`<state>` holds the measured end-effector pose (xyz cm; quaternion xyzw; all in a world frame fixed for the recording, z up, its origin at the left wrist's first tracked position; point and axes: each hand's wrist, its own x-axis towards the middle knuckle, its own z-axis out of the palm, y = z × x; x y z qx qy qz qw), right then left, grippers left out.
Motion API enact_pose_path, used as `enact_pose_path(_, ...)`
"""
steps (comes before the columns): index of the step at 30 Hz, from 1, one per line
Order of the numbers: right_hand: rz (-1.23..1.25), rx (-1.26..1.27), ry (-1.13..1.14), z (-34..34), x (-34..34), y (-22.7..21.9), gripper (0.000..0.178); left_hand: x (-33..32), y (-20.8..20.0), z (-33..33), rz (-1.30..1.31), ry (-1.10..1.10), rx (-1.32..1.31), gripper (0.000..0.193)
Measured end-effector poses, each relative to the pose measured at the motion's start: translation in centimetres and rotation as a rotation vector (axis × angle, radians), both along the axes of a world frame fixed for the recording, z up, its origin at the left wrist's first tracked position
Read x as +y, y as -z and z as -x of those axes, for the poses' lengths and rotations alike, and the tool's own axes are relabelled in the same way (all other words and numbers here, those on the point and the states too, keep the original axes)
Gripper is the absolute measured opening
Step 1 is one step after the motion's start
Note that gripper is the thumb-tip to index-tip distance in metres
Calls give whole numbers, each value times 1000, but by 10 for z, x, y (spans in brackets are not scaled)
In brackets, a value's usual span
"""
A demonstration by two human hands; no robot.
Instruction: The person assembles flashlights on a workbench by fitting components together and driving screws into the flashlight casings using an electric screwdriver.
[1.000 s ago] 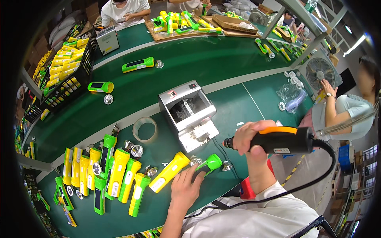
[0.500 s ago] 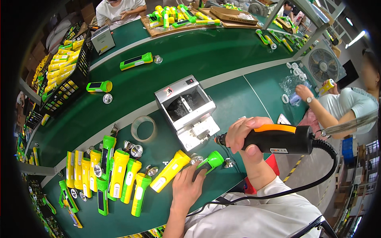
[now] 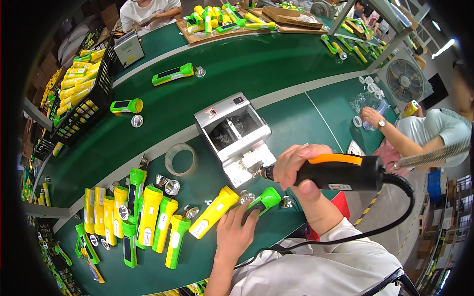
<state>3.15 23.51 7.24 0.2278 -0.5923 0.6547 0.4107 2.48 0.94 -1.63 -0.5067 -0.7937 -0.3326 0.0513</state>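
My right hand (image 3: 296,170) is wrapped round a black electric screwdriver (image 3: 340,172) with an orange lever, held sideways. Its tip meets the front outlet of a silver screw feeder (image 3: 232,143), whose tray holds small loose screws. Below, my left hand (image 3: 237,229) has its fingers curled over a green flashlight body (image 3: 266,198) lying on the green bench. Beside that hand lies a yellow flashlight body (image 3: 213,213). Shiny reflector cups sit near both, one reflector (image 3: 287,202) off the green body's open end.
Several yellow and green flashlights (image 3: 148,217) stand in a row at the left. A tape roll (image 3: 180,159) lies by the feeder. Behind runs a green conveyor belt (image 3: 237,64), with a black crate (image 3: 94,98) of flashlights at its left. A co-worker (image 3: 414,133) sits at the right.
My right hand has moved slightly left, bringing the screwdriver tip to the feeder's outlet. My left hand stays on the green flashlight. The co-worker's near hand has shifted left.
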Motion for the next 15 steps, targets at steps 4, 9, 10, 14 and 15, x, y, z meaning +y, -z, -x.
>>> enact_pose_path(4, -74, -45, 48, 11, 2, 17, 52, 0, -1, 0, 14, 6, 0, 37)
enact_pose_path(9, 80, -474, 92, 27, -7, -10, 34, 1, -2, 1, 19, -11, -31, 33)
enact_pose_path(10, 81, -659, 137, 31, -8, -25, 33, 1, -2, 1, 19, -9, -40, 33)
enact_pose_path(14, 63, -665, 61, 38, -10, -31, 28, -2, -2, 3, 44, -13, -9, 29)
enact_pose_path(15, 116, -641, 53, 29, -13, -29, 26, -4, 0, 3, 48, -1, 3, 30)
